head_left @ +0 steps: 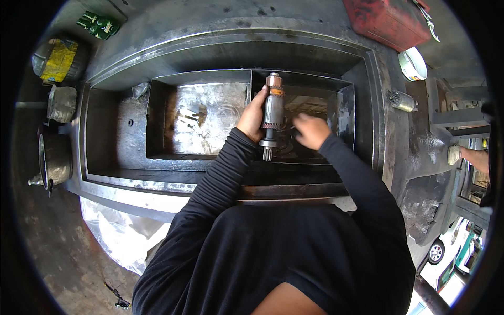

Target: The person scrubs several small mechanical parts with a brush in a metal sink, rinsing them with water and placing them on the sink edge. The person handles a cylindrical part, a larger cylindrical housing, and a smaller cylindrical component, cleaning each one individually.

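Left hand (253,118) grips a cylindrical, copper-topped metal armature (273,109), while right hand (313,131) blurs beside it, grip unclear.

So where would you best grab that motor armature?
Probably by the steel core of the motor armature, from the right: it's the broad cylinder in the middle, and the left hand holds its left side. The copper commutator and toothed pinion towards the ends are narrower.

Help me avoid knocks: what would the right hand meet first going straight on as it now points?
Probably the metal rotor in the left hand, though the single view leaves depth unclear.
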`<state>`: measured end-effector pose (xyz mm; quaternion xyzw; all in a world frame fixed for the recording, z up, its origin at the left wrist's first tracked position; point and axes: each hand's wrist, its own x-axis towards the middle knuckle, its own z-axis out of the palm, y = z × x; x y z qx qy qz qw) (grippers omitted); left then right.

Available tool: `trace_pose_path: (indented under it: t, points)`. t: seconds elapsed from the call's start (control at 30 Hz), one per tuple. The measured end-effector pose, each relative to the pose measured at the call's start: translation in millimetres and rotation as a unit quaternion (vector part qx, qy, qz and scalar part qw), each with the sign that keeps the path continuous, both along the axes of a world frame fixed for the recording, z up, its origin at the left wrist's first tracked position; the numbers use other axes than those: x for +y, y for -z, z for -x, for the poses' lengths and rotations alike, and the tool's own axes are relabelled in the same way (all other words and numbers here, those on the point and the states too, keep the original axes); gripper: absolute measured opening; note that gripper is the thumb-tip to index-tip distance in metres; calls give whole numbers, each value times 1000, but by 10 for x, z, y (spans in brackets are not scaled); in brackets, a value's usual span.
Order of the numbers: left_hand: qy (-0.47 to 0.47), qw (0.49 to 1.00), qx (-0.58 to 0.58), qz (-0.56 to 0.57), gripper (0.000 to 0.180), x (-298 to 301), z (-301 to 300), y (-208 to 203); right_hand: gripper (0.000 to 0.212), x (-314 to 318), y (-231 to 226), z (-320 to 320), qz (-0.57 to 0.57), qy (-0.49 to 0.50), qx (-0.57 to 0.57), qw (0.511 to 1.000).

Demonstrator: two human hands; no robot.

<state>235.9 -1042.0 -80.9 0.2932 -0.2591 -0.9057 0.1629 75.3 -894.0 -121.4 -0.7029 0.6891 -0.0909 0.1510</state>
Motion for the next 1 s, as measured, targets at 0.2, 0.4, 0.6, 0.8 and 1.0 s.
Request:
trace_pose_path:
  t: [0.2, 0.4, 0.6, 0.8, 1.0]
  points:
    - [36, 999, -16, -23, 42, 76, 134, 371, 30, 436, 283, 349, 20, 126, -212, 969]
    - [69, 990, -96, -79, 42, 143, 118, 445, 11, 265, -500, 253, 132, 270, -511, 806]
    - [90, 987, 44, -128, 47, 143, 128, 710, 7, -118, -766, 151, 210, 12, -325, 922]
    - [105, 992, -13, -70, 44, 177, 115, 598, 10, -159, -1071, -13, 166, -94, -371, 909]
    - [119, 987, -12, -105, 43, 220, 26, 482, 10, -84, -916, 220, 206, -6, -318, 926]
